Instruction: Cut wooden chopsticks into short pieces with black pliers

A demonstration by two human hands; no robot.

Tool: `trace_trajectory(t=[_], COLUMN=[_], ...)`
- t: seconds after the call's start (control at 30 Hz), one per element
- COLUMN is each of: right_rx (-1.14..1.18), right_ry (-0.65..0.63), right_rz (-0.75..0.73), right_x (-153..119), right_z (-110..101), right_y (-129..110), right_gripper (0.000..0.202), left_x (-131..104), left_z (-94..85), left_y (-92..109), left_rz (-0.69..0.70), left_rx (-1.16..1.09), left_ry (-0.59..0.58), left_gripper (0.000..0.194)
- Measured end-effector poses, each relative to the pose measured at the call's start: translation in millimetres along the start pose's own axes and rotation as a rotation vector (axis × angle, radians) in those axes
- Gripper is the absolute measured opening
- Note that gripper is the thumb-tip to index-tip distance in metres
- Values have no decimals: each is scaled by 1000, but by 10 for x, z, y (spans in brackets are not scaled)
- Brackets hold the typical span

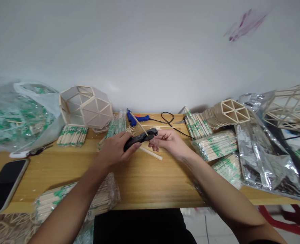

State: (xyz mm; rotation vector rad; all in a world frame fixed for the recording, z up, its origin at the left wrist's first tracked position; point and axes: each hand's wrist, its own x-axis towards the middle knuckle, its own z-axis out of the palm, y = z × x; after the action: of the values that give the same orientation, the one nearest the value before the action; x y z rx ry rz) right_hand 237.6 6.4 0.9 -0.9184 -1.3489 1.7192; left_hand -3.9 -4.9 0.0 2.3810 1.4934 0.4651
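Note:
Above the middle of the table, my left hand (pixel 116 146) is wrapped round a pair of black cutters (pixel 139 138). A thin wooden chopstick (pixel 139 123) slants down from the upper left into the jaws. My right hand (pixel 169 141) is closed at the jaw end, its fingertips pinched around the chopstick's lower end, which is mostly hidden. Below the cutters a pale flat bundle of sticks (pixel 152 153) lies on the wood. Short cut pieces (pixel 130 129) are scattered just behind my left hand.
A blue glue gun (pixel 140 118) with a black cord lies against the wall. Wooden frames (pixel 96 106) and a stack of hexagons (pixel 232 112) stand left and right. Wrapped chopstick packs (pixel 216 144), a silver bag (pixel 264 156), a phone (pixel 7 184) and a plastic bag (pixel 20 115) surround the work area.

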Motion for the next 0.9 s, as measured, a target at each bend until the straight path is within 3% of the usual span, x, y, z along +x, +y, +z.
trace_trajectory(t=[0.3, 0.63, 0.77, 0.9], right_rx=[167, 10, 134, 113], right_ry=[-90, -137, -97, -46], right_rz=[96, 146, 224, 294], right_x=[-4, 12, -3, 0], right_z=[-24, -142, -188, -139], right_y=[43, -42, -122, -123], right_gripper=[28, 25, 41, 26], left_x=[-13, 28, 38, 34], left_z=[-40, -42, 5, 70], left_y=[66, 112, 138, 162], left_rz=[-5, -99, -97, -35], left_rx=[9, 94, 156, 167], left_ry=[-23, -122, -185, -240], left_gripper=[47, 54, 55, 58])
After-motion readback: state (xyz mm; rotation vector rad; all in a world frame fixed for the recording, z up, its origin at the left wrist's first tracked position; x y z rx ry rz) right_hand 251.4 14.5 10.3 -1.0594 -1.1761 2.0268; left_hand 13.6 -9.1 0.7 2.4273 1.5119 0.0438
